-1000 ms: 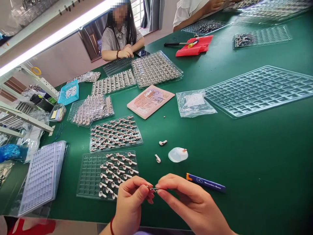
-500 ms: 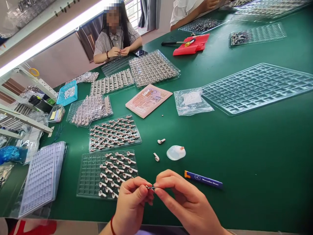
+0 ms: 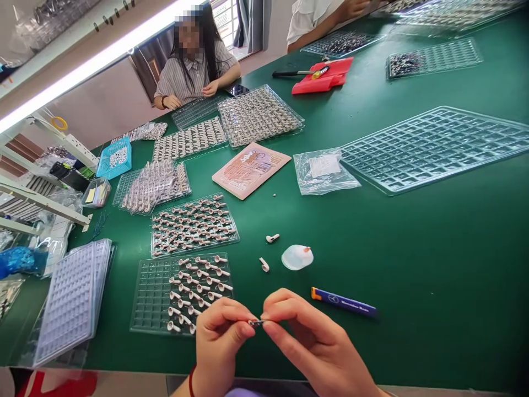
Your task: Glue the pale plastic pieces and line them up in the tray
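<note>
My left hand point(image 3: 219, 337) and my right hand point(image 3: 308, 339) meet at the near table edge, both pinching one tiny dark metal part point(image 3: 256, 322) between thumbs and forefingers. Just left of them lies a clear compartment tray point(image 3: 151, 298), partly filled with small white earbud-shaped pieces point(image 3: 200, 288). Two loose white pieces point(image 3: 265, 265) point(image 3: 272, 238) lie on the green table point(image 3: 413, 264) beyond my hands, beside a small translucent dish point(image 3: 296, 257). A blue pen-shaped tool point(image 3: 344, 302) rests to the right of my right hand.
More trays of parts point(image 3: 194, 225) point(image 3: 258, 114) run back on the left; a large bare grid tray point(image 3: 433, 149), a plastic bag point(image 3: 324, 172), a pink booklet point(image 3: 250, 169) and a red case point(image 3: 324, 77) lie farther off. A stack of trays point(image 3: 70, 300) sits at left. A person point(image 3: 194, 60) sits across the table.
My hands have stayed together on the small part, shifting only slightly. The person across the table has moved their hands apart and lowered one arm.
</note>
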`<state>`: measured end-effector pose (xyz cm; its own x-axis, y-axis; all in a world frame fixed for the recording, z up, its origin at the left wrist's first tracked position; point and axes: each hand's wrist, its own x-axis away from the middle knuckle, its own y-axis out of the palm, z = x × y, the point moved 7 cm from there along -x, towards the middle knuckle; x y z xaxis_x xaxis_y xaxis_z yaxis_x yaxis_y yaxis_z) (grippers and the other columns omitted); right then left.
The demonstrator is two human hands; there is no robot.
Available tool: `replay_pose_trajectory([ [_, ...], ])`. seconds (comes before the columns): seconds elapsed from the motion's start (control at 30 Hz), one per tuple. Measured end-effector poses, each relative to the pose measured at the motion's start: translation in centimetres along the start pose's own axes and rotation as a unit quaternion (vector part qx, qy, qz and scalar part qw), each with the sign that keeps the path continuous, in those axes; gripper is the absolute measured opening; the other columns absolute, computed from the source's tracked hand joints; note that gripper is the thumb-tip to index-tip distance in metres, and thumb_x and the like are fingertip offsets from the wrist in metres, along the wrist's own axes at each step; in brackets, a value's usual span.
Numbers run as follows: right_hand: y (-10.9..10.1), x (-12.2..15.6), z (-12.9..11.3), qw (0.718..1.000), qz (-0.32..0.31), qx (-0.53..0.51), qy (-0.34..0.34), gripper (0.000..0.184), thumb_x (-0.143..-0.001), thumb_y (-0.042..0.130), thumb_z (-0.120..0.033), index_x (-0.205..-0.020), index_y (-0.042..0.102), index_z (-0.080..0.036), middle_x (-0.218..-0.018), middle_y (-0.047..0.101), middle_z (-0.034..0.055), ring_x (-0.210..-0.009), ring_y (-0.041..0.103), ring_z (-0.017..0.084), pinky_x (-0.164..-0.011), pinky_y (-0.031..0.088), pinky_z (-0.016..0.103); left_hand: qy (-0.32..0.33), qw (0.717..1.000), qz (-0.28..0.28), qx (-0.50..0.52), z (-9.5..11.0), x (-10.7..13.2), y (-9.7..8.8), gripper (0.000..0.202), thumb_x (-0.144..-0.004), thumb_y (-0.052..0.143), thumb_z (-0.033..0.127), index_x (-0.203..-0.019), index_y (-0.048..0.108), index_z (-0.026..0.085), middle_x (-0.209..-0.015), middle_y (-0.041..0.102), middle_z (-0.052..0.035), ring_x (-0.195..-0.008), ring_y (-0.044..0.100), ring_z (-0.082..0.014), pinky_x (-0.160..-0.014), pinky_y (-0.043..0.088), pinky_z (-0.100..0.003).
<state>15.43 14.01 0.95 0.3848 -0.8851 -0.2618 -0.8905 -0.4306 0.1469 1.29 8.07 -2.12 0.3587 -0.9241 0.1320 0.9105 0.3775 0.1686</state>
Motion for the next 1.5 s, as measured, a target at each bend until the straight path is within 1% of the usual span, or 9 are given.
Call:
replay_pose_trajectory([
  [0.13, 0.2, 0.1, 0.2, 0.999, -0.007, -0.031, 0.025, 0.011, -0.089, 0.063, -0.027, -0.079, 0.067, -0.022, -0.072, 0.062, 0.0028, -0.066, 0.061, 0.014, -0.059, 0.053, 0.021, 0.062, 0.996, -0.004, -0.071, 1.4, 0.3, 0.0, 0.012, -0.076, 0.080, 0.041, -0.075, 0.081, 0.029, -0.070, 0.072, -0.0044, -0.067, 0.062, -0.0179, -0.065, 0.046, -0.028],
  [0.27, 0.6, 0.5, 0.6, 0.995, -0.015, -0.076, 0.057, 0.013, -0.090, 0.063, -0.029, -0.079, 0.067, -0.023, -0.080, 0.066, 0.0046, -0.074, 0.064, 0.015, -0.066, 0.056, 0.022, 0.085, 0.992, -0.008, -0.098, 2.1, 0.7, 0.1, 0.013, -0.081, 0.076, 0.041, -0.077, 0.081, 0.029, -0.071, 0.072, -0.0049, -0.069, 0.062, -0.0191, -0.067, 0.047, -0.029],
  [0.4, 0.8, 0.6, 0.9, 0.991, -0.015, -0.101, 0.082, 0.015, -0.090, 0.063, -0.033, -0.079, 0.066, -0.023, -0.084, 0.069, 0.0045, -0.078, 0.066, 0.016, -0.071, 0.057, 0.023, 0.085, 0.992, 0.009, -0.087, 1.8, 0.9, -0.3, 0.014, -0.081, 0.075, 0.041, -0.075, 0.080, 0.029, -0.071, 0.071, -0.0046, -0.069, 0.061, -0.0193, -0.066, 0.046, -0.029],
  [0.53, 1.0, 0.4, 0.7, 0.991, -0.017, -0.106, 0.076, 0.015, -0.090, 0.063, -0.032, -0.079, 0.067, -0.023, -0.083, 0.068, 0.0046, -0.077, 0.066, 0.015, -0.070, 0.056, 0.022, 0.076, 0.995, 0.014, -0.064, 1.1, 0.8, -0.5, 0.015, -0.080, 0.077, 0.040, -0.073, 0.079, 0.027, -0.070, 0.071, -0.0040, -0.068, 0.061, -0.0181, -0.066, 0.047, -0.028],
  [0.77, 1.2, 0.3, 0.8, 0.989, -0.017, -0.114, 0.096, 0.018, -0.089, 0.064, -0.032, -0.075, 0.064, -0.021, -0.078, 0.066, 0.0039, -0.073, 0.064, 0.014, -0.068, 0.054, 0.021, 0.151, 0.988, -0.027, -0.025, 1.0, 0.7, -0.2, 0.010, -0.083, 0.076, 0.034, -0.079, 0.077, 0.025, -0.072, 0.070, -0.0005, -0.067, 0.061, -0.0136, -0.065, 0.049, -0.023],
  [0.93, 1.4, 0.3, 1.0, 0.986, -0.019, -0.124, 0.113, 0.021, -0.089, 0.064, -0.035, -0.074, 0.064, -0.021, -0.077, 0.066, 0.0038, -0.072, 0.063, 0.013, -0.067, 0.053, 0.020, 0.147, 0.989, -0.031, -0.013, 0.9, 0.7, -0.4, 0.007, -0.084, 0.075, 0.031, -0.081, 0.076, 0.025, -0.074, 0.069, 0.0008, -0.070, 0.061, -0.0119, -0.066, 0.050, -0.021],
  [1.2, 1.5, 0.4, 1.4, 0.983, -0.023, -0.132, 0.123, 0.021, -0.089, 0.064, -0.035, -0.074, 0.063, -0.021, -0.078, 0.065, 0.0036, -0.074, 0.063, 0.013, -0.069, 0.053, 0.020, 0.141, 0.989, -0.033, -0.014, 0.8, 0.5, -0.4, 0.006, -0.084, 0.075, 0.030, -0.081, 0.076, 0.025, -0.074, 0.069, 0.0008, -0.070, 0.061, -0.0117, -0.066, 0.049, -0.021],
  [1.37, 1.5, 0.3, 1.4, 0.985, -0.020, -0.123, 0.116, 0.020, -0.089, 0.064, -0.034, -0.074, 0.063, -0.021, -0.078, 0.065, 0.0036, -0.074, 0.063, 0.013, -0.069, 0.053, 0.021, 0.135, 0.990, -0.029, -0.014, 0.8, 0.5, -0.5, 0.007, -0.083, 0.076, 0.030, -0.079, 0.076, 0.024, -0.073, 0.069, 0.0007, -0.070, 0.061, -0.0118, -0.066, 0.049, -0.021],
  [1.5, 1.6, 0.2, 0.9, 0.990, -0.018, -0.103, 0.093, 0.018, -0.090, 0.062, -0.031, -0.076, 0.063, -0.021, -0.078, 0.065, 0.0031, -0.073, 0.063, 0.013, -0.068, 0.052, 0.020, 0.134, 0.991, -0.025, -0.016, 0.9, 0.5, -0.5, 0.007, -0.082, 0.077, 0.031, -0.078, 0.077, 0.025, -0.072, 0.070, 0.0014, -0.069, 0.061, -0.0113, -0.067, 0.050, -0.020],
])
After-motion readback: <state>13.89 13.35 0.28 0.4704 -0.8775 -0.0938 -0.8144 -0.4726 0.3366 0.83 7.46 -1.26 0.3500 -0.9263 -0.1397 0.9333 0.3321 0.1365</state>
